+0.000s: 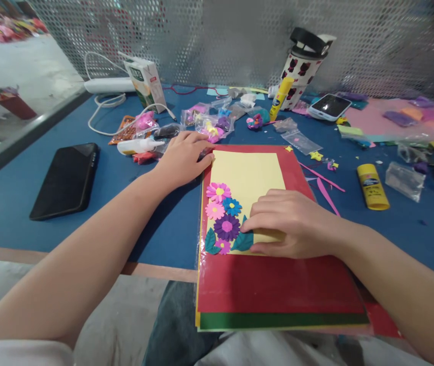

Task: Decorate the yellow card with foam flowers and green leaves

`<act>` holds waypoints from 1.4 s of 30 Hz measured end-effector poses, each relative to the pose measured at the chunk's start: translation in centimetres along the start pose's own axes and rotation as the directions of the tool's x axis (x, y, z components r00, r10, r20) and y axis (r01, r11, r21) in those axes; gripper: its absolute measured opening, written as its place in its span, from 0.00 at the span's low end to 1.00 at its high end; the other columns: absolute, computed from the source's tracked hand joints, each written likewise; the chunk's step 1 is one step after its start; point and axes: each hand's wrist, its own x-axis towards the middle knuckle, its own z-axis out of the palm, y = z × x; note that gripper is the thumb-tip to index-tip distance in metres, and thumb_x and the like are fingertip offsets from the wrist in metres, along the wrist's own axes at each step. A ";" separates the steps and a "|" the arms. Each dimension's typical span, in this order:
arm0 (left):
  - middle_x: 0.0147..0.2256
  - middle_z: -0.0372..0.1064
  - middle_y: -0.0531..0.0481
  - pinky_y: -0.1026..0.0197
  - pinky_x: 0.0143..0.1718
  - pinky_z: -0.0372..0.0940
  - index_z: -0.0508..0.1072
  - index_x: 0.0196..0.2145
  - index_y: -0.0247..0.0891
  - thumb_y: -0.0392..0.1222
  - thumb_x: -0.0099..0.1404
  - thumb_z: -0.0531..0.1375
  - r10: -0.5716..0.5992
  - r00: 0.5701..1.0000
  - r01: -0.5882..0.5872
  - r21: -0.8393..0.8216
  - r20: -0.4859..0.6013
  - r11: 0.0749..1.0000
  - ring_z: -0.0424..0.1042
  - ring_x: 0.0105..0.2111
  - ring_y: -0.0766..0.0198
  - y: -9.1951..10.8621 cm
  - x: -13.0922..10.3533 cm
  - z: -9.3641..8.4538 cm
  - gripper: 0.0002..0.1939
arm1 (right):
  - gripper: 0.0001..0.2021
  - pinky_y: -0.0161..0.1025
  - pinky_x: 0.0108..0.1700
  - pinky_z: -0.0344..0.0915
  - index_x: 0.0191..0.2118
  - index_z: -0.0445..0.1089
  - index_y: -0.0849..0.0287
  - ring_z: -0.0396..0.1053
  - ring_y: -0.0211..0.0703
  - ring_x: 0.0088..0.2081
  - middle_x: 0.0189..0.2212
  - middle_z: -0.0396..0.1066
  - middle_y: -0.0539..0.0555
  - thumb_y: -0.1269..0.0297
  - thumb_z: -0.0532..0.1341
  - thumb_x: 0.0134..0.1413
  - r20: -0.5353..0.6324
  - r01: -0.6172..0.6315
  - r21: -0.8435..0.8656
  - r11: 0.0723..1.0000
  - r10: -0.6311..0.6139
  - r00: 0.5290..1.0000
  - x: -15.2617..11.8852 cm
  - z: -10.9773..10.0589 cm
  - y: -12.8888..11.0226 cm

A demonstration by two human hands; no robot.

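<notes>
A pale yellow card [247, 168] lies on a stack of coloured sheets with a red sheet [270, 284] on top. Down the card's lower left sit foam flowers: pink ones, a blue flower [232, 206] and a purple flower [226, 227], with teal leaves beside them. My right hand [289, 223] rests on the card, fingers bent and slightly apart, index and thumb tips at the right-hand teal leaf [243, 241]. My left hand [186, 157] lies flat with fingers spread, its fingertips and thumb at the stack's upper left corner. Part of the card is hidden under my right hand.
On the left lie a black tablet-like device [66, 180] and a white glue bottle [138, 146]. A drink carton [146, 84], glue stick [281, 99] and patterned bottle [301, 71] stand behind. Another glue stick [372, 187], phone [330, 107] and small bags are to the right.
</notes>
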 end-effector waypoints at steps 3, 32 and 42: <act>0.56 0.65 0.48 0.46 0.60 0.52 0.72 0.52 0.45 0.49 0.68 0.51 0.001 1.000 -0.001 -0.004 0.002 1.000 0.56 0.59 0.51 -0.1 0.0 0.0 0.18 | 0.13 0.40 0.39 0.59 0.42 0.72 0.56 0.70 0.42 0.37 0.34 0.75 0.53 0.53 0.60 0.59 -0.004 -0.006 0.009 1.000 0.006 1.000 0.0 0.0 0.0; 0.56 0.66 0.46 0.47 0.60 0.51 0.72 0.52 0.42 0.48 0.68 0.51 0.018 1.000 -0.017 0.023 -0.014 1.000 0.57 0.59 0.51 -0.2 0.1 0.1 0.19 | 0.06 0.38 0.39 0.57 0.37 0.69 0.57 0.66 0.40 0.33 0.31 0.72 0.52 0.61 0.62 0.56 0.031 -0.105 0.117 0.988 0.102 0.994 0.1 -0.3 0.1; 0.56 0.65 0.45 0.47 0.60 0.51 0.71 0.52 0.42 0.48 0.68 0.51 0.014 1.000 -0.014 0.017 -0.006 1.000 0.58 0.58 0.52 -0.1 0.0 0.0 0.19 | 0.06 0.38 0.37 0.54 0.32 0.71 0.55 0.65 0.38 0.30 0.27 0.70 0.50 0.63 0.59 0.59 -0.012 0.013 0.088 0.996 -0.012 1.000 0.1 -0.4 0.5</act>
